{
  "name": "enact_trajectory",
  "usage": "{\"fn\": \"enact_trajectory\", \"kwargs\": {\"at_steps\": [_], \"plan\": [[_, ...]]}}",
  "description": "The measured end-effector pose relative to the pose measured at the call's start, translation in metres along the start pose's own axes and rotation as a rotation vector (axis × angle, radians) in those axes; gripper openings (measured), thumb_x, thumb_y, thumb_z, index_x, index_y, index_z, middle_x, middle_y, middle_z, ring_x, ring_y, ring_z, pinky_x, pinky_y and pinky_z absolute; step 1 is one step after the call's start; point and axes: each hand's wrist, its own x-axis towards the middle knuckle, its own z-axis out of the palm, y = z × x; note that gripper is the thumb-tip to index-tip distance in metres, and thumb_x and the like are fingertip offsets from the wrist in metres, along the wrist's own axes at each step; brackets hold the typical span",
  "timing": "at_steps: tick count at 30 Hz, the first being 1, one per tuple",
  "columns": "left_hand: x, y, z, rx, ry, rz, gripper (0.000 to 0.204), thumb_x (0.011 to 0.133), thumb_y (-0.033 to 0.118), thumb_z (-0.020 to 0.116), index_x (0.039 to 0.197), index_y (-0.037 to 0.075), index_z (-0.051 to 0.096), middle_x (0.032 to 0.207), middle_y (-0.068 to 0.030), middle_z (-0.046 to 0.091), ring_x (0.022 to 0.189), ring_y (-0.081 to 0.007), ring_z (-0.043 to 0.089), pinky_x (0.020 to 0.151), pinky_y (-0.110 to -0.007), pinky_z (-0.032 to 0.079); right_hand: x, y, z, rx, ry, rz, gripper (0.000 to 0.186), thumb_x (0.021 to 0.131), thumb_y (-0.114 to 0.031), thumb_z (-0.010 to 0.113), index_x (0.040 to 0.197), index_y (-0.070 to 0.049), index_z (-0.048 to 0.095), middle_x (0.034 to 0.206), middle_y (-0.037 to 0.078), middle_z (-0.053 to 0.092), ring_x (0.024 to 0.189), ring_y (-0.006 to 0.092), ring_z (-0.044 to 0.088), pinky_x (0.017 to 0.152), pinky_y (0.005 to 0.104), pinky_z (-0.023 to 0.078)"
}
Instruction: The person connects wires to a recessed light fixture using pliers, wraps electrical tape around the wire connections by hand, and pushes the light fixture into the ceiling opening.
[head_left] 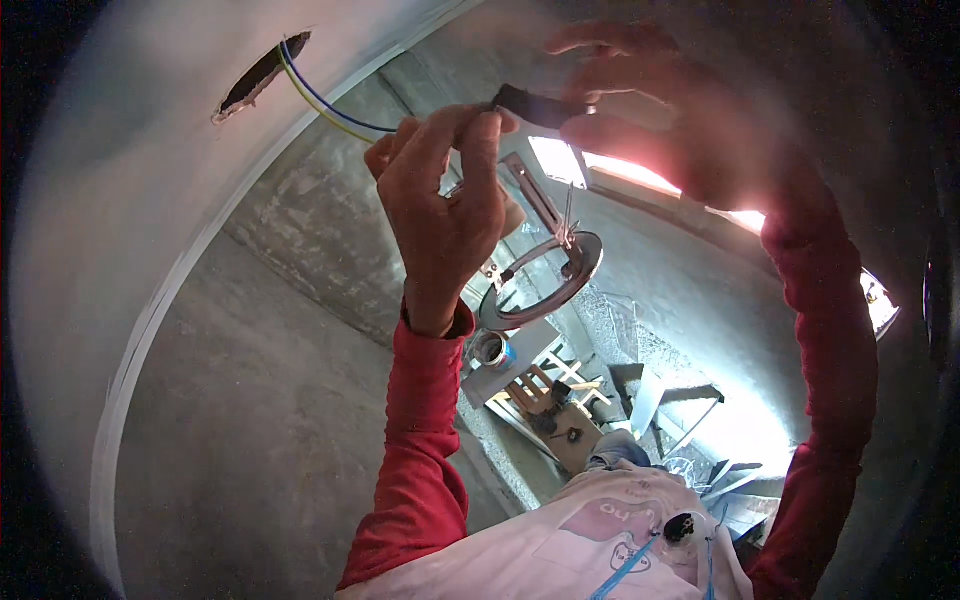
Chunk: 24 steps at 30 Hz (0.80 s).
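My left hand [445, 190] is raised, with thumb and fingers pinched on the ends of a blue wire and a yellow-green wire [325, 108]. These wires come out of a ragged slot [265, 75] in the white ceiling panel. A black strip [540, 105], which looks like electrical tape, spans from the left fingertips to my right hand [660, 110]. The right thumb and a finger close on its end, while the other fingers are spread; glare blurs that hand. Beyond the left wrist hangs a round metal ring fixture [545, 285] with a bracket; what holds it up is hidden.
Far below are a bucket [492, 350], a wooden stand [545, 395] with dark tools on it, and metal scraps [675, 405] on the floor. Grey plastered walls [250, 370] surround me. Bright window openings [630, 172] lie behind the right hand.
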Motion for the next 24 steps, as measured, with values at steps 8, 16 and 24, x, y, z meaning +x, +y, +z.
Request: {"fn": "enact_trajectory", "kwargs": {"at_steps": [8,16,24], "plan": [[-0.002,-0.001,0.015,-0.036,0.004,0.122,0.010,0.083,0.007,0.062,0.088,0.014,0.067,0.084,0.0045,0.068,0.071,-0.0138,0.058,0.080,-0.033,0.032,0.037,-0.024,-0.022,0.617,-0.311,0.403,0.041,0.093,-0.041,0.060,0.118,-0.009,0.063,0.139,0.019,0.047,0.130,0.0340,0.044,0.106,0.0488,0.037],[-0.001,0.007,0.001,-0.095,0.022,-0.013,0.013,0.082,0.005,0.063,0.089,0.014,0.069,0.086,0.0050,0.069,0.072,-0.0146,0.058,0.080,-0.032,0.033,-0.001,-0.020,-0.014,-0.236,-0.045,-0.018,0.033,0.089,-0.032,0.069,0.114,-0.011,0.067,0.132,0.008,0.057,0.122,0.0233,0.054,0.101,0.0386,0.044],[0.001,0.004,0.015,-0.185,0.041,0.120,0.011,0.084,0.005,0.061,0.089,0.012,0.068,0.085,0.0028,0.069,0.073,-0.0184,0.059,0.079,-0.033,0.034,0.023,0.013,-0.024,0.674,-0.319,-0.269,0.053,0.097,-0.051,0.047,0.124,-0.008,0.059,0.142,0.023,0.043,0.134,0.0369,0.040,0.111,0.0531,0.030]]}}
